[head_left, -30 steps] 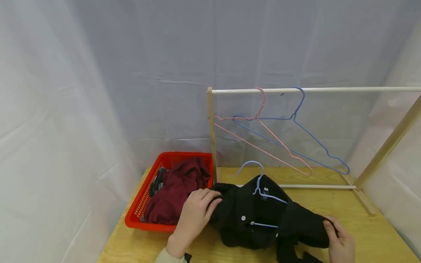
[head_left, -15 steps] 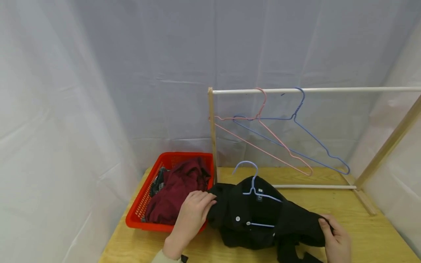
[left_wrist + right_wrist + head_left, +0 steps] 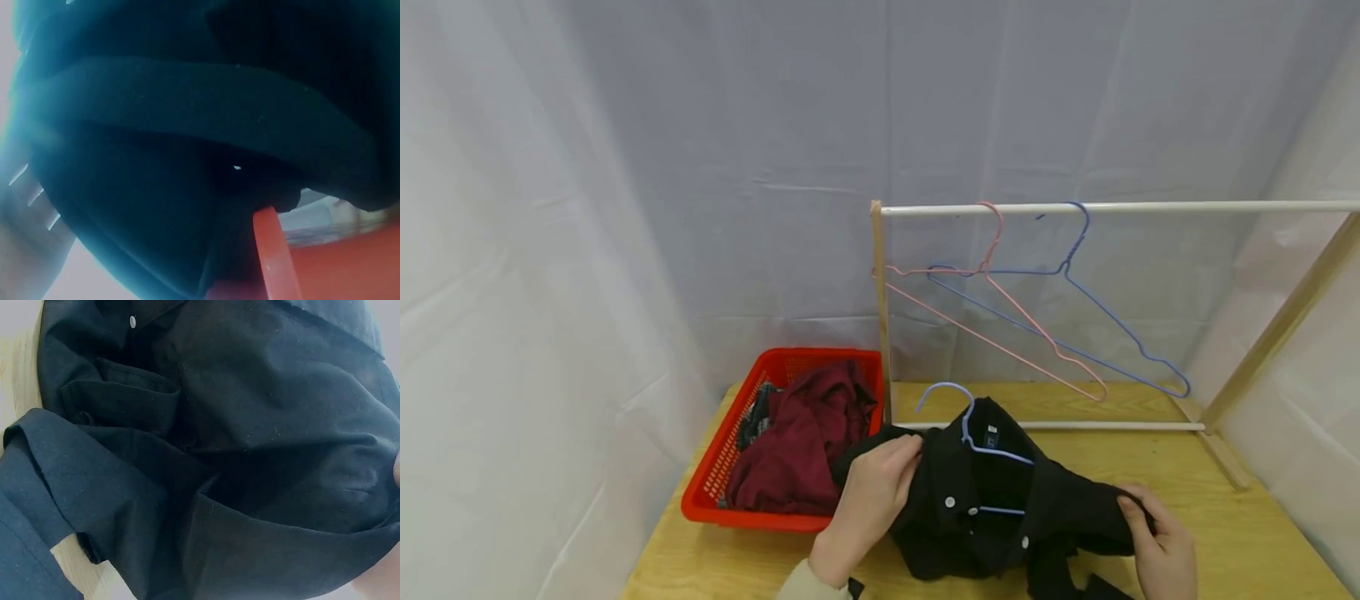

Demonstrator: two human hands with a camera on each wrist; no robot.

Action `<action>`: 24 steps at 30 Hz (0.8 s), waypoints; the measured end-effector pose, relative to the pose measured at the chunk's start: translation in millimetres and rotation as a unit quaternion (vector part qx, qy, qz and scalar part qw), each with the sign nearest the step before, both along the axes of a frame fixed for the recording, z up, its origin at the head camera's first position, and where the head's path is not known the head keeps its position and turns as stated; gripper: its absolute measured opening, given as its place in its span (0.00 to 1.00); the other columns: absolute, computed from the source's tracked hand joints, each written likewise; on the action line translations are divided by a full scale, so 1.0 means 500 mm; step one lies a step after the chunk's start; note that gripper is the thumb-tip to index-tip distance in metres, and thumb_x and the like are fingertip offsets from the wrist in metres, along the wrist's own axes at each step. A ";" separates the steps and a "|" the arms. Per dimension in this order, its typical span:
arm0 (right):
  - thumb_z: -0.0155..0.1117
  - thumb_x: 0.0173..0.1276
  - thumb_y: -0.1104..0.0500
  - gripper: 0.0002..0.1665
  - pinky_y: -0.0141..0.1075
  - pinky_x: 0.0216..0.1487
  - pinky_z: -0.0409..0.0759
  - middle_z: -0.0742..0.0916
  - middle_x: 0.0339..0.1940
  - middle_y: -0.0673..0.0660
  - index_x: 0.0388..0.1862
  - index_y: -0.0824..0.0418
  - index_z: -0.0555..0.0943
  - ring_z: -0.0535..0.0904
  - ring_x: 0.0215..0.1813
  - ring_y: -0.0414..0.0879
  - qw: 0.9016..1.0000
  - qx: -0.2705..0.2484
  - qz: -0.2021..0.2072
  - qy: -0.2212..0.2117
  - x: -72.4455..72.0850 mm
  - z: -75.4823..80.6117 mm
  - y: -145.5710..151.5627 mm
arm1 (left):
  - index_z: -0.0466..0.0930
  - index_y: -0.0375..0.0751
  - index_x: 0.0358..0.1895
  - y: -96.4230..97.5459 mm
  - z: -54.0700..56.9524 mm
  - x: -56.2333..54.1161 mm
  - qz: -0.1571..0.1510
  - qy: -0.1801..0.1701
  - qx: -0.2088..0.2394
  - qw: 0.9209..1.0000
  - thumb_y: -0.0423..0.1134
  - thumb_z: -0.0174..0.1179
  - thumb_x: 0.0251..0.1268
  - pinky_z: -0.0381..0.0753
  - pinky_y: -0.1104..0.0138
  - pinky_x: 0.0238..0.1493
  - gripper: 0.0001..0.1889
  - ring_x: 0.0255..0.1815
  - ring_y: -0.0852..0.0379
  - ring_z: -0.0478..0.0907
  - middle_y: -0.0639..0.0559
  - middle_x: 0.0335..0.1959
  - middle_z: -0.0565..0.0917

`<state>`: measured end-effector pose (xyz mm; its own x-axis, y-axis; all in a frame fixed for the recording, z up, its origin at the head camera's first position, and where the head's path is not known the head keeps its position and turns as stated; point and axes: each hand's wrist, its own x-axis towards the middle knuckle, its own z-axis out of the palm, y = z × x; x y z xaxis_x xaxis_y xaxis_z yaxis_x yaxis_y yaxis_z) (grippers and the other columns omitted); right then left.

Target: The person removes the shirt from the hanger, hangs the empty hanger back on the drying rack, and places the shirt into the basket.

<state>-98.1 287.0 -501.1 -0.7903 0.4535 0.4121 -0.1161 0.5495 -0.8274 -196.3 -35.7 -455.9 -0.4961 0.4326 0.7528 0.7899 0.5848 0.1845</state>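
A black button-up shirt (image 3: 940,533) lies bunched over the table in the head view, with a light blue hanger (image 3: 945,385) inside it. The hanger's hook pokes up from the collar and one bar shows through the front opening. My left hand (image 3: 872,500) grips the shirt near its left shoulder, fingers curled on the cloth. At the other shoulder, my right hand (image 3: 1167,546) pinches the shirt between thumb and fingers. Dark cloth (image 3: 156,106) fills most of the left wrist view, and shirt folds (image 3: 262,412) cover the right wrist view.
Left of the shirt stands a red basket (image 3: 707,508) holding a maroon garment (image 3: 790,458) and a dark patterned one (image 3: 757,417). Behind is a rack (image 3: 1150,206) carrying a pink hanger (image 3: 1037,329) and a blue hanger (image 3: 1112,307). White sheeting (image 3: 775,208) surrounds the wooden table (image 3: 1135,454).
My left hand has shifted right along the shirt, toward the collar, and cloth now spreads left of it. The light blue hook has moved left and lower. My right hand has shifted slightly left.
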 end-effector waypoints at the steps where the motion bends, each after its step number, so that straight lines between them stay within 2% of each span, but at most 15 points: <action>1: 0.58 0.78 0.64 0.12 0.14 0.42 0.70 0.78 0.39 0.22 0.51 0.70 0.83 0.73 0.41 0.15 1.000 0.001 -0.001 -0.002 0.000 0.001 0.000 | 0.77 0.46 0.35 0.000 0.000 -0.001 -0.003 -0.004 0.001 1.000 0.32 0.63 0.67 0.81 0.65 0.35 0.05 0.32 0.60 0.83 0.56 0.30 0.82; 9: 0.51 0.81 0.61 0.17 0.16 0.49 0.69 0.78 0.45 0.22 0.56 0.71 0.81 0.73 0.47 0.15 0.999 0.003 0.039 0.001 0.003 0.010 0.017 | 0.78 0.47 0.36 -0.012 0.007 -0.014 -0.036 -0.023 -0.010 0.999 0.36 0.61 0.73 0.82 0.67 0.37 0.04 0.35 0.62 0.84 0.59 0.32 0.84; 12: 0.53 0.81 0.59 0.18 0.15 0.48 0.70 0.81 0.43 0.22 0.58 0.68 0.83 0.75 0.46 0.16 0.999 -0.044 0.012 0.000 0.001 0.014 0.027 | 0.82 0.46 0.40 -0.023 0.013 -0.020 -0.037 -0.013 0.002 0.999 0.36 0.62 0.71 0.84 0.66 0.43 0.01 0.40 0.60 0.86 0.56 0.38 0.87; 16: 0.54 0.80 0.56 0.20 0.15 0.46 0.71 0.82 0.41 0.22 0.60 0.65 0.84 0.77 0.45 0.17 0.993 -0.108 -0.038 -0.015 -0.003 0.018 0.051 | 0.86 0.43 0.43 -0.042 0.024 -0.027 -0.030 -0.001 0.041 0.999 0.30 0.67 0.63 0.85 0.64 0.46 0.07 0.42 0.57 0.87 0.52 0.40 0.89; 21: 0.55 0.80 0.53 0.21 0.15 0.44 0.72 0.83 0.41 0.23 0.60 0.64 0.84 0.77 0.44 0.17 0.993 -0.106 -0.037 -0.045 -0.004 0.020 0.069 | 0.86 0.42 0.42 -0.052 0.038 -0.031 -0.043 -0.003 0.049 0.998 0.30 0.68 0.63 0.85 0.65 0.46 0.07 0.41 0.57 0.86 0.52 0.38 0.88; 24: 0.55 0.80 0.54 0.20 0.15 0.45 0.71 0.83 0.41 0.24 0.62 0.64 0.82 0.77 0.45 0.19 0.993 -0.112 -0.036 -0.031 -0.009 0.026 0.057 | 0.86 0.42 0.42 -0.050 0.039 -0.030 -0.042 -0.007 0.050 0.998 0.31 0.68 0.64 0.85 0.65 0.46 0.06 0.40 0.58 0.86 0.52 0.38 0.88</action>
<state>-102.4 315.4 -488.0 -0.7732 0.5847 0.2454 -0.0276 0.3556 -0.9342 -211.1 -60.6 -436.4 -0.4722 0.3959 0.7876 0.8324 0.4944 0.2506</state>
